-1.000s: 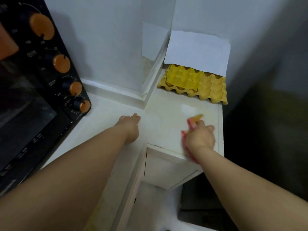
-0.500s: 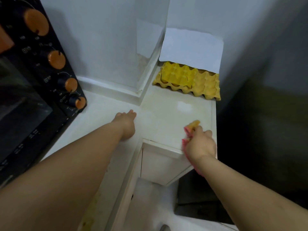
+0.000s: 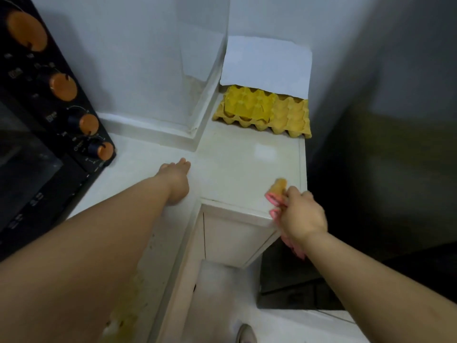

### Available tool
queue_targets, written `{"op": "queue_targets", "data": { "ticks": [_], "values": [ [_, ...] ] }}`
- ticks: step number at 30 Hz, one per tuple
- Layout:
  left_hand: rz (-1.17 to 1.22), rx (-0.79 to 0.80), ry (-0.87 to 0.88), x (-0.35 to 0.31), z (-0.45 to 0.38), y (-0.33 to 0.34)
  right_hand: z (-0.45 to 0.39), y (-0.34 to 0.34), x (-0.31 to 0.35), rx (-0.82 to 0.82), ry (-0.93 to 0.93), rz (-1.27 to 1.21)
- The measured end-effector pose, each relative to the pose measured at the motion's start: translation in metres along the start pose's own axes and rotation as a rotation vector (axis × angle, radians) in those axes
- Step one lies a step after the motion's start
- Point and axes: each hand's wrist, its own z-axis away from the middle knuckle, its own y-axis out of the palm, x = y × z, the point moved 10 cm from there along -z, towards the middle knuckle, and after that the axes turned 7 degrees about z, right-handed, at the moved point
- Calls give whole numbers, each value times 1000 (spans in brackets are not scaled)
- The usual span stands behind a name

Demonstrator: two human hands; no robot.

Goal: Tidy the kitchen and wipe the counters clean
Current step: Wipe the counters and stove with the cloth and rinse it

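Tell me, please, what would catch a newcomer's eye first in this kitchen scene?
Probably the bright yellow egg trays at the back of the white counter, under a white sheet leaning on the wall. Next, the right hand gripping a pink and yellow cloth at the counter's front right corner, and the black oven with orange knobs on the left.

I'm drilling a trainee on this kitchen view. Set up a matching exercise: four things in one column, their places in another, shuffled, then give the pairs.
Things:
1. yellow moulded egg trays
2. pink and yellow cleaning cloth
3. black countertop oven with orange knobs
4. left hand

Places:
A. at the frame's left edge
B. flat on the white counter, near the middle
C. against the back wall, under a white sheet of paper
D. gripped by the right hand at the counter's front corner

Pairs: 1-C, 2-D, 3-A, 4-B
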Motion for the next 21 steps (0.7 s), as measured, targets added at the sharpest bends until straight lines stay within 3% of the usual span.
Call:
{"op": "queue_targets", "data": {
  "ticks": [3, 9, 12, 15, 18, 21],
  "values": [
    [13, -9, 8, 1, -2, 1, -5, -2, 3, -31, 56, 33],
    [115, 10, -7, 10, -5, 11, -7, 23, 183, -31, -440, 38],
    [145, 4, -19, 13, -6, 7, -3, 23, 195, -1, -516, -6],
    [93, 25, -26, 8, -5, 4, -12, 19, 123, 22, -381, 19],
    [67, 28, -14, 0, -1, 0, -20, -2, 18, -50, 22, 11],
    [96, 40, -26, 2, -5, 5, -36, -7, -8, -75, 232, -23]
  ]
}}
